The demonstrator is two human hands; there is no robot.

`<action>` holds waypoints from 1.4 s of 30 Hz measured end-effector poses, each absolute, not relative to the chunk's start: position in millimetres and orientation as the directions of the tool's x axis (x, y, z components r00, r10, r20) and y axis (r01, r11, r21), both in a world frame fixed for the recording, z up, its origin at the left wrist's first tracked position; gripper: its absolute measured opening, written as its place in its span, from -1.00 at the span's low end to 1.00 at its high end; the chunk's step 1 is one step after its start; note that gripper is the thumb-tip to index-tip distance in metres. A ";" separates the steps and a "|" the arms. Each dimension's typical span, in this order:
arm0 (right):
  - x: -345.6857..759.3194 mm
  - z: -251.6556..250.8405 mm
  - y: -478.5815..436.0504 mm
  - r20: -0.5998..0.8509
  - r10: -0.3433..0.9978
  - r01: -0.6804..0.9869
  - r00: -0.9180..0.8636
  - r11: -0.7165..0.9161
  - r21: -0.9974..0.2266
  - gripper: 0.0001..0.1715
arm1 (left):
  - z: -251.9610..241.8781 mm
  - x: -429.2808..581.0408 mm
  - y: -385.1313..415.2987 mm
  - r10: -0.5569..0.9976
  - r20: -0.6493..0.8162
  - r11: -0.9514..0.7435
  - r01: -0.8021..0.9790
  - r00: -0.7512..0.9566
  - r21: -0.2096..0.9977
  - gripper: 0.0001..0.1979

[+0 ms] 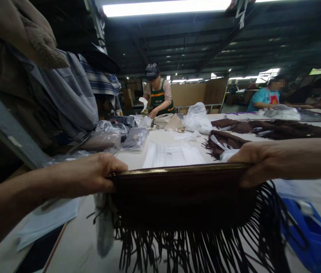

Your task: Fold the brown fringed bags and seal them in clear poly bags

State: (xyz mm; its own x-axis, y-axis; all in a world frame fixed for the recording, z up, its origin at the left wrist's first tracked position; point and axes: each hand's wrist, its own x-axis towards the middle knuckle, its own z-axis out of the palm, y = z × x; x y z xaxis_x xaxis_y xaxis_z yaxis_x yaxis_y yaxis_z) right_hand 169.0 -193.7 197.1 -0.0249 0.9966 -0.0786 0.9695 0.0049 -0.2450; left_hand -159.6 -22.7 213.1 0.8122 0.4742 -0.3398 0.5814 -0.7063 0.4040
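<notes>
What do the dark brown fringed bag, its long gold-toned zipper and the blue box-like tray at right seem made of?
Dark brown fringed bag: perhaps leather or imitation leather, matte; smooth panel, thin strips. Long gold-toned zipper: likely metal, shiny; glinting teeth. Blue box-like tray: probably plastic, smooth; stiff walls, even colour.

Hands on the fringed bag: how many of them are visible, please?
2. The left hand grips the bag at the left end of its zipper, the right hand at the right end. None seems hidden.
</notes>
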 end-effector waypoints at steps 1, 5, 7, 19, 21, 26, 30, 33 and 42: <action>167.5 196.0 -193.3 -0.093 0.995 0.964 -0.026 0.001 -0.267 -0.82 | 216.2 -159.6 -23.0 0.450 -0.385 -0.686 0.587 0.806 0.430 -0.79; 152.2 185.9 -187.3 -0.190 0.980 0.931 -0.055 -0.018 -0.365 -0.83 | 208.7 -151.9 -25.4 0.451 -0.442 -0.661 0.623 0.776 0.419 -0.71; 147.6 188.1 -182.4 -0.286 0.955 0.910 -0.074 -0.052 -0.411 -0.85 | 201.5 -145.5 -24.8 0.515 -0.373 -0.707 0.629 0.771 0.323 -0.77; 146.8 222.8 -183.2 -0.181 0.981 0.975 0.070 -0.106 -0.195 -0.90 | 216.1 -125.8 -16.7 0.573 0.000 -0.816 0.570 0.820 0.092 -0.78; 146.8 225.0 -185.0 -0.166 0.983 0.980 0.077 -0.105 -0.167 -0.90 | 220.6 -124.2 -17.2 0.581 -0.013 -0.810 0.580 0.813 0.088 -0.79; 154.4 225.1 -185.2 -0.187 0.981 0.970 0.050 -0.093 -0.225 -0.91 | 226.2 -120.8 -22.0 0.589 -0.065 -0.805 0.592 0.806 0.050 -0.82; 156.1 220.3 -179.8 -0.218 0.975 0.959 0.045 -0.103 -0.265 -0.89 | 224.9 -118.3 -22.3 0.596 -0.075 -0.799 0.600 0.799 0.049 -0.80; 154.2 211.6 -171.5 -0.257 0.966 0.957 0.041 -0.112 -0.268 -0.87 | 215.1 -115.9 -15.3 0.575 -0.078 -0.813 0.579 0.815 0.056 -0.78; 150.9 195.7 -144.3 -0.033 0.997 0.997 0.066 -0.067 -0.041 -0.82 | 180.6 -116.7 18.7 0.503 0.176 -0.831 0.529 0.846 -0.173 -0.72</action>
